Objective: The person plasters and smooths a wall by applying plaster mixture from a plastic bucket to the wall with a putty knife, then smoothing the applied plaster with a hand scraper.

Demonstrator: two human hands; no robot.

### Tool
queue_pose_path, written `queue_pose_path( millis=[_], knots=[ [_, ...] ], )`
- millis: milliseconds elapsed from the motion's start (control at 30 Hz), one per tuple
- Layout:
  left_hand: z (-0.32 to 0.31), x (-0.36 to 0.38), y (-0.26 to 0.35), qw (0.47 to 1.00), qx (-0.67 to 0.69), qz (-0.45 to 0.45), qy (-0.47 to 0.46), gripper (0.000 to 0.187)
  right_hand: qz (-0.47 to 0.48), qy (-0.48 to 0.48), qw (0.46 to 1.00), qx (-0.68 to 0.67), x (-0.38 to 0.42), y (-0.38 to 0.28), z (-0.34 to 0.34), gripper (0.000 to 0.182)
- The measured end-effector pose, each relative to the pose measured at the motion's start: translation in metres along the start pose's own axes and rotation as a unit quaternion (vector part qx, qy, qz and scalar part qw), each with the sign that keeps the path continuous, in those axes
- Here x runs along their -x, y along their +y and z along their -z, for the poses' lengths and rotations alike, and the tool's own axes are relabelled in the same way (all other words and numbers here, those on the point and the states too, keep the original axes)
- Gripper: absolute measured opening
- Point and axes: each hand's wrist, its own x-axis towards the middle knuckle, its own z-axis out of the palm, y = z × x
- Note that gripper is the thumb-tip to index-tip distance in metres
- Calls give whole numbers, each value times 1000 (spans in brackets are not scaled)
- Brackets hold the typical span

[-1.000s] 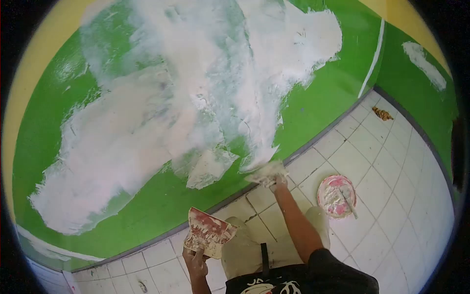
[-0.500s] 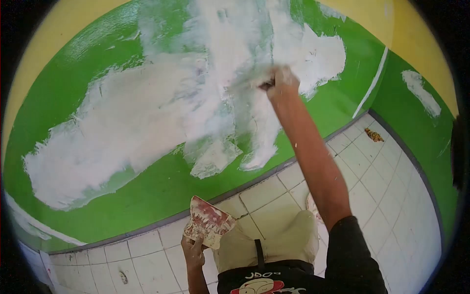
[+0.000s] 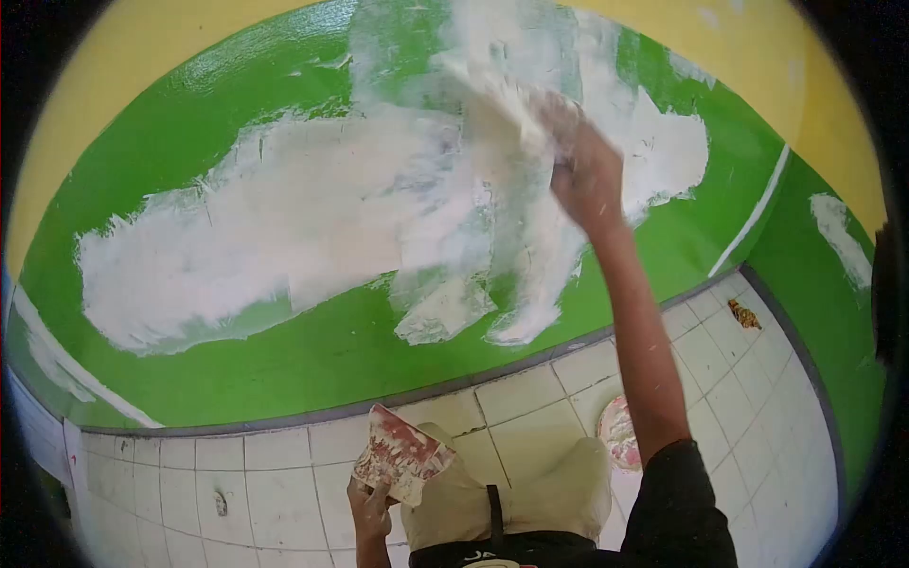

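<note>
Down by our knees, near the bottom edge of the tiled floor (image 3: 284, 492), our left hand (image 3: 369, 506) is wrapped around the lower end of a flat board (image 3: 402, 454) smeared with red and white, fingers closed on it, board tilted up and away from us. Just to the right on the tiles there's a pink bowl (image 3: 620, 431), half hidden behind our right arm. Further out, up on the green wall (image 3: 237, 369), our right hand (image 3: 587, 175) is clenched on a scraper (image 3: 492, 85) loaded with white filler. Its blade runs up and left from the fingers, long edge slanting across the big white patch (image 3: 284, 227), pressed flat near the wall's top edge. Right hand's clearly the one on the job; the left is well apart.
</note>
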Motion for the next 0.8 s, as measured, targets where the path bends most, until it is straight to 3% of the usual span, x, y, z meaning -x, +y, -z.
queue_pose_path(
  millis=[33, 100, 167, 233, 300, 333, 367, 433, 500, 533, 600, 733, 800],
  knots=[
    [-1, 5, 2, 1000, 0, 2, 5, 42, 13, -24, 999, 46, 23, 0, -5, 51],
    [-1, 8, 3, 1000, 21, 11, 7, 47, -44, -119, 990, 69, 86, 19, -29, 51],
    [3, 17, 1, 1000, 4, 24, 13, 48, -34, -108, 993, 35, 150, 22, -48, 53],
    [-3, 25, 7, 999, 11, 31, 37, 50, -73, -148, 986, -1, 226, 16, -63, 54],
    [-3, 15, -6, 1000, -3, 11, 19, 49, -133, -253, 958, 35, 315, 5, -71, 52],
    [-12, 19, -1, 1000, -2, 4, 8, 49, -144, -228, 963, -3, 347, -10, -68, 49],
    [-19, 24, 0, 1000, 2, -6, -4, 49, -170, -309, 935, 32, 403, -16, -72, 48],
    [-28, 30, 2, 1000, -4, -8, 20, 50, -204, -345, 915, -54, 436, -43, -39, 48],
    [-33, 35, 6, 999, -21, 34, 13, 51, -318, -421, 844, -94, 464, -53, -24, 49],
    [-30, 29, -4, 1000, -7, 9, 1, 51, -313, -408, 853, -92, 467, -47, -30, 49],
    [-45, 33, 7, 1000, -9, -1, 0, 51, -325, -133, 932, -84, 448, -36, -27, 53],
    [-51, 35, 10, 1000, 19, 1, -8, 51, -407, 6, 913, 42, 288, -10, -20, 47],
    [-51, 34, 15, 1000, 19, -9, -5, 50, -328, 75, 941, 31, 267, 4, -51, 46]
  ],
)
